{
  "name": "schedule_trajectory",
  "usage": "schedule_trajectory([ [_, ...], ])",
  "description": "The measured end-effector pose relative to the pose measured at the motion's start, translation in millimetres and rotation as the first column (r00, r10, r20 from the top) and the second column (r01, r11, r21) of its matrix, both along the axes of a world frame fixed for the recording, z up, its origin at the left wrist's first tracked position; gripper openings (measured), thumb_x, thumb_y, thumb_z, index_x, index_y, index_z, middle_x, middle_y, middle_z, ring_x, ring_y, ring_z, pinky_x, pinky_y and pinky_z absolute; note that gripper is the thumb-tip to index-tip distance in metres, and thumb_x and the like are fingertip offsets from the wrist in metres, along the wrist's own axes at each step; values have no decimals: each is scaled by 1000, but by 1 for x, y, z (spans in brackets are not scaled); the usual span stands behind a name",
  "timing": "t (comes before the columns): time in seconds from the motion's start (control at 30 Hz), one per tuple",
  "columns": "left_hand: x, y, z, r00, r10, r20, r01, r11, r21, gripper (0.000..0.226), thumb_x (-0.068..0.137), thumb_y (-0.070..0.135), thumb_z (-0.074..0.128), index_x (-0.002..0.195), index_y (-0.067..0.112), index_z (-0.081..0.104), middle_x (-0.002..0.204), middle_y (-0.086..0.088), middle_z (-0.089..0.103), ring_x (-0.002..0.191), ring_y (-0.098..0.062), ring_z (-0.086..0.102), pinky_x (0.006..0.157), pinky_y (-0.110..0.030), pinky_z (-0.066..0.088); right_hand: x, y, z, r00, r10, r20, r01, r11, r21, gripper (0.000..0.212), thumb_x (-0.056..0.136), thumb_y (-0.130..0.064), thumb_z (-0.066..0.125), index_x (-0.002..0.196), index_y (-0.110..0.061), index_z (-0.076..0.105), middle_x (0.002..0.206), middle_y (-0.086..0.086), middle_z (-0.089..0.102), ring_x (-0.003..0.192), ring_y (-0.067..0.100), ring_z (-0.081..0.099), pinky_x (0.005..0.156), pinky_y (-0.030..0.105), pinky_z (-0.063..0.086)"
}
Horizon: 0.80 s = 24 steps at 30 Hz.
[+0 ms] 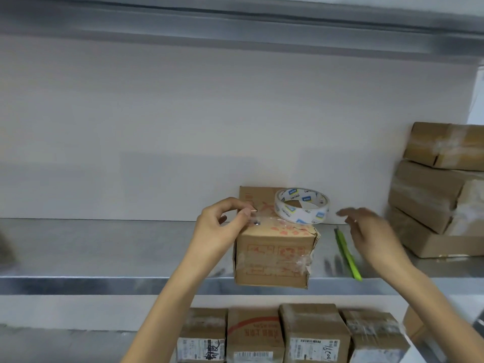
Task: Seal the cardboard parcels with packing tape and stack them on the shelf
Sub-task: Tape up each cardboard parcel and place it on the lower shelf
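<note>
A small cardboard parcel (275, 254) with red print stands at the front edge of a metal shelf (104, 247). A roll of clear packing tape (301, 205) lies on the parcel's top, at its right rear. A strip of clear tape runs from the roll leftward across the top. My left hand (222, 221) pinches the end of that strip at the parcel's top left corner. My right hand (366, 231) hovers to the right of the parcel, fingers spread, holding nothing. It is blurred.
A green utility knife (347, 254) lies on the shelf just right of the parcel. Taped parcels are stacked at the shelf's right end (440, 189). Several labelled parcels (311, 334) stand in a row on the level below. Another shelf (235, 24) runs overhead.
</note>
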<state>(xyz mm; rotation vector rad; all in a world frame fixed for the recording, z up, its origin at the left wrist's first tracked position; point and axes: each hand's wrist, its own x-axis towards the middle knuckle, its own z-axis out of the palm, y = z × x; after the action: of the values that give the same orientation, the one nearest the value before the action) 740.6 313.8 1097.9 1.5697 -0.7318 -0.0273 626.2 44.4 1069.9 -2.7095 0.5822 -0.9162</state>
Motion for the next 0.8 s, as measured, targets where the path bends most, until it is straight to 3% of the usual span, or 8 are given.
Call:
schedule_trajectory([
  [0.07, 0, 0, -1, 1000, 4, 1, -4, 1000, -7, 13, 79, 36, 59, 79, 29, 71, 96, 18, 72, 103, -10, 66, 102, -49, 45, -9, 29, 32, 939, 85, 332, -115, 991, 73, 24, 91, -1, 54, 104, -16, 67, 92, 5, 68, 82, 19, 63, 75, 34, 50],
  [0.13, 1, -1, -2, 1000, 15, -12, -15, 1000, -17, 12, 77, 36, 60, 78, 28, 69, 97, 17, 73, 102, -13, 67, 101, -48, 46, -11, 66, 63, 890, 230, 394, -258, 966, 18, 17, 92, -21, 56, 105, -18, 67, 92, -4, 65, 84, 11, 61, 77, 24, 48],
  [0.2, 3, -2, -3, 999, 32, -21, -33, 999, -28, 10, 75, 36, 61, 75, 28, 68, 98, 15, 73, 103, -12, 67, 101, -47, 47, -3, 93, 77, 909, 345, 231, -351, 936, -19, 33, 88, -47, 50, 109, -26, 64, 96, -9, 59, 89, 8, 58, 79, 24, 46],
  [0.27, 3, -3, -4, 998, 52, -22, -53, 998, -36, 8, 74, 33, 61, 72, 28, 66, 98, 13, 74, 104, -10, 66, 100, -45, 48, 11, 106, 78, 946, 320, -49, -323, 944, -69, 49, 84, -64, 43, 116, -32, 61, 102, -9, 56, 95, 9, 55, 82, 29, 47],
  [0.37, 2, -2, -6, 998, 56, -2, -56, 998, -37, 6, 75, 28, 60, 71, 26, 65, 96, 14, 73, 106, -6, 64, 99, -45, 49, 26, 111, 75, 928, 288, -236, -331, 928, -170, 41, 89, -58, 48, 121, -34, 59, 103, -5, 59, 97, 17, 55, 79, 32, 45],
  [0.57, 4, -2, -6, 997, 6, 70, -5, 1000, -6, 10, 86, 25, 62, 77, 24, 62, 101, 14, 72, 106, -1, 62, 105, -42, 43, 32, 107, 72, 909, 400, -115, -407, 912, -47, 9, 90, -42, 59, 91, -37, 67, 90, -12, 64, 86, 8, 59, 75, 34, 50],
  [0.7, 6, -1, -2, 986, -131, 102, 130, 991, 16, 12, 92, 19, 60, 81, 20, 58, 85, 14, 67, 88, -7, 60, 80, -25, 43, 30, 106, 68, 930, 366, -26, -367, 929, -51, 10, 90, -41, 60, 87, -35, 67, 86, -16, 65, 83, 6, 58, 70, 33, 50],
  [0.8, 9, 0, 0, 983, -142, 113, 134, 988, 78, 13, 94, 15, 59, 82, 15, 57, 82, 14, 65, 89, -3, 60, 79, -20, 40, 23, 109, 67, 941, 338, -10, -337, 932, -135, 12, 91, -41, 59, 85, -33, 66, 82, -16, 61, 77, 7, 56, 61, 25, 43],
])
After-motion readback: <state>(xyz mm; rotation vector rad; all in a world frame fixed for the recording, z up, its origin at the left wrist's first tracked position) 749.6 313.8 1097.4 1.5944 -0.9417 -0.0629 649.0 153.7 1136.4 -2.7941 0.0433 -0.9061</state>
